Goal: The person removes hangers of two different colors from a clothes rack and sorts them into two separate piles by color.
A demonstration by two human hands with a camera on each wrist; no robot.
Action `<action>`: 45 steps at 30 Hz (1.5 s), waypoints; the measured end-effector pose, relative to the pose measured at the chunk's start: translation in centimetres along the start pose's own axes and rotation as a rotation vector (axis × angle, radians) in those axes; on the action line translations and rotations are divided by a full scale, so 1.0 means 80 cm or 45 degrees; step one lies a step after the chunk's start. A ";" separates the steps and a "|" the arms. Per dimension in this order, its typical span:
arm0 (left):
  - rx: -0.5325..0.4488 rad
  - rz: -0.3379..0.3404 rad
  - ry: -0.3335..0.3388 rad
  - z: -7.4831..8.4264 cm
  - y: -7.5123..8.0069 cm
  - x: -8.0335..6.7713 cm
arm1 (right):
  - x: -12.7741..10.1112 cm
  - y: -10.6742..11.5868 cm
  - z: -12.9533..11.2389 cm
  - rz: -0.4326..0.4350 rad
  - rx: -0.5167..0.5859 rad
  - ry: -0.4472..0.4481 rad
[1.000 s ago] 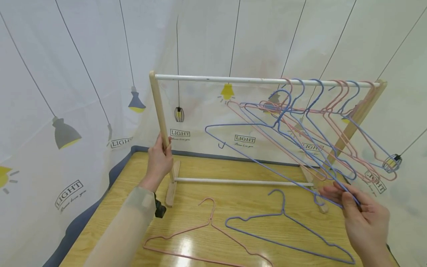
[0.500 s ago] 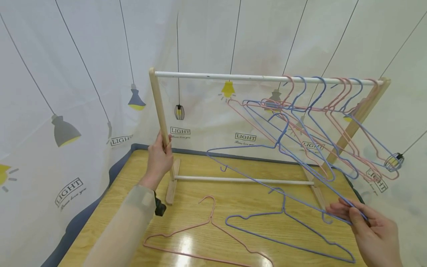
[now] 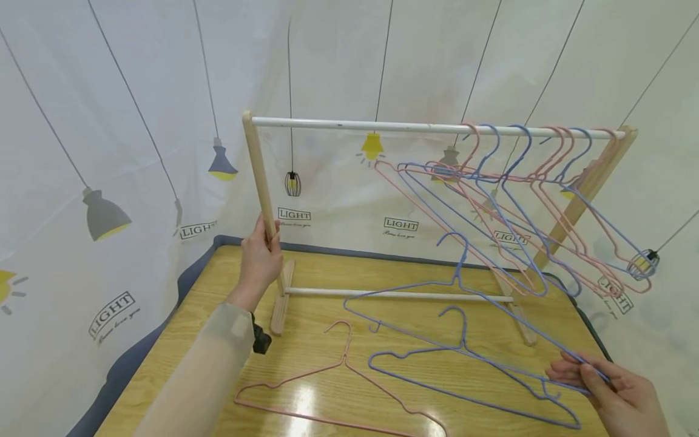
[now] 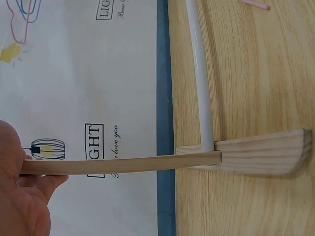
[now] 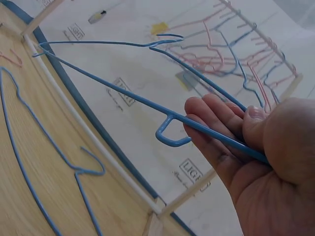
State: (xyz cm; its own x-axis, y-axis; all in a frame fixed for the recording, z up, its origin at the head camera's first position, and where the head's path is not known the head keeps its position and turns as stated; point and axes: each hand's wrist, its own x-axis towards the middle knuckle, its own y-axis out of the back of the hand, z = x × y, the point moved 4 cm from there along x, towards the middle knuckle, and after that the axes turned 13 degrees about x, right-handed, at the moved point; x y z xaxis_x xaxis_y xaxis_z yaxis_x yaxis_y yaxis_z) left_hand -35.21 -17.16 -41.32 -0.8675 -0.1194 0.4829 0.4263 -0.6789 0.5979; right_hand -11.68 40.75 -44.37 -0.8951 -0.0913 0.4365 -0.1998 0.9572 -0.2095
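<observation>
My left hand [image 3: 262, 258] grips the left wooden post [image 3: 259, 176] of a small clothes rack, its fingers wrapped round the wood. My right hand [image 3: 619, 391] pinches one end of a blue hanger [image 3: 401, 285], thumb over the wire. That hanger is held out in front of the rack, its hook up and its far end pointing left. Small hooks stick out from its bottom bar, one plain in the right wrist view near my fingers [image 5: 216, 123]. Below it on the table lie another blue hanger [image 3: 420, 389] and a pink hanger [image 3: 295, 381].
Several pink and blue hangers [image 3: 526, 152] hang from the right part of the white top rail [image 3: 349, 125]. A lower white bar [image 3: 382, 294] joins the rack's feet. Behind the wooden table [image 3: 218, 340] hangs a pale cloth with printed lamps [image 3: 106, 215].
The blue hanger in my right hand has come down and away from the top rail, and that hand has moved down and right. My left hand stays on the post.
</observation>
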 end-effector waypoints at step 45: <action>-0.008 0.004 0.021 0.003 0.002 -0.003 | -0.044 0.116 0.074 0.097 -0.067 -0.757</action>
State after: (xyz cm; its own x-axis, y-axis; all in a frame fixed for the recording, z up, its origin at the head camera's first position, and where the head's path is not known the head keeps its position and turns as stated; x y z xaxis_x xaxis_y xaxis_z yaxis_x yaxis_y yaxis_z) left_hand -34.89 -17.06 -41.15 -0.8704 -0.1337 0.4739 0.4274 -0.6830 0.5923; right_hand -12.71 48.29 -53.04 -0.9786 -0.1456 -0.1455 -0.1200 0.9779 -0.1710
